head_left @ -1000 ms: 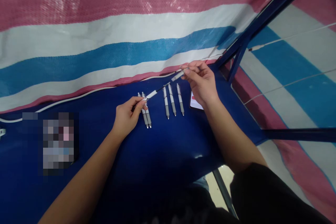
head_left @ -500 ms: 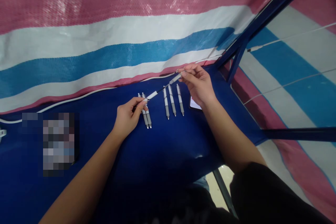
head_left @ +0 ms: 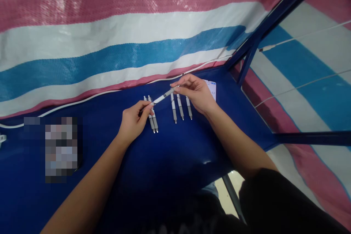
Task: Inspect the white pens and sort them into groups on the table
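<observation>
Above the table, both hands hold one pen at a slant. My left hand (head_left: pixel 135 117) pinches its white barrel (head_left: pixel 159 99). The fingertips of my right hand (head_left: pixel 197 93) are closed on the grey grip section (head_left: pixel 171 91), toward the tip end. A short dark band shows where the two pen parts meet, and I cannot tell whether they are fully joined. Two white-and-grey pens (head_left: pixel 153 123) lie side by side just under my left fingers. Three similar pens (head_left: pixel 180 111) lie apart in a row below my right hand, their upper ends partly covered.
A phone with a lit screen (head_left: pixel 212 89) lies behind my right hand, partly hidden. On the left of the blue table (head_left: pixel 175 150) is a blurred-out object (head_left: pixel 61 150). A white cable (head_left: pixel 82 100) runs along the back edge by the striped sheet (head_left: pixel 115 55). Dark blue frame bars (head_left: pixel 248 62) stand at right.
My right hand has come left and down, bringing the grey grip section against the white barrel. The thin dark refill seen between them is now covered. My left hand has barely moved.
</observation>
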A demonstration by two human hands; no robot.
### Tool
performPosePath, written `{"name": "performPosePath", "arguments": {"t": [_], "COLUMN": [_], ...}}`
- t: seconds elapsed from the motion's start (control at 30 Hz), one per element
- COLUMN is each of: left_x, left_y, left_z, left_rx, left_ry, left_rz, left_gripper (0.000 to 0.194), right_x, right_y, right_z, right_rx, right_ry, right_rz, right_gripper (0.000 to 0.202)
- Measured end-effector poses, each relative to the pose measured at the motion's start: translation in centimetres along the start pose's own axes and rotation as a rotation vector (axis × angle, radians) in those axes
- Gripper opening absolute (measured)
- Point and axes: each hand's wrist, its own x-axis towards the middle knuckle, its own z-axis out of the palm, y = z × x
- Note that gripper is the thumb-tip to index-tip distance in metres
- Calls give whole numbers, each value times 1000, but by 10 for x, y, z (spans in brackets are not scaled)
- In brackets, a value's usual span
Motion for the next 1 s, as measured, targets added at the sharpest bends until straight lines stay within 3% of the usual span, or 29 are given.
{"name": "performPosePath", "arguments": {"t": [0.27, 0.43, 0.5, 0.57, 0.67, 0.77, 0.9, 1.0], "left_x": [1, 2, 2, 3, 3, 3, 4, 4], "left_y": [2, -1, -1, 0, 1, 1, 1, 1], "left_z": [0, -1, -1, -2, -2, -2, -3, -4], "left_rx": [-1, -17, -24, -28, -37, -52, -63, -81], "left_ry": [27, 53, 46, 30, 32, 45, 41, 48], "left_rz": [22, -17, -30, -40, -66, -81, -88, -106], "left_gripper": [19, 20, 21, 22, 23, 23, 24, 23], "right_x": [-4, -4, -5, -6, -7, -7, -7, -8], "right_y": [-2, -15, -19, -20, -22, -22, -22, -22], "right_z": [-6, -14, -15, -15, -13, -12, -9, -8], "right_rx": [-226, -467, -557, -608, -584, -537, -627, -569], "right_ry": [-128, -222, -233, -211, -187, -266, -246, -248], "right_rz": [89, -79, -34, 51, 23, -9, 92, 2], "right_gripper": [49, 62, 52, 63, 52, 46, 62, 52]}}
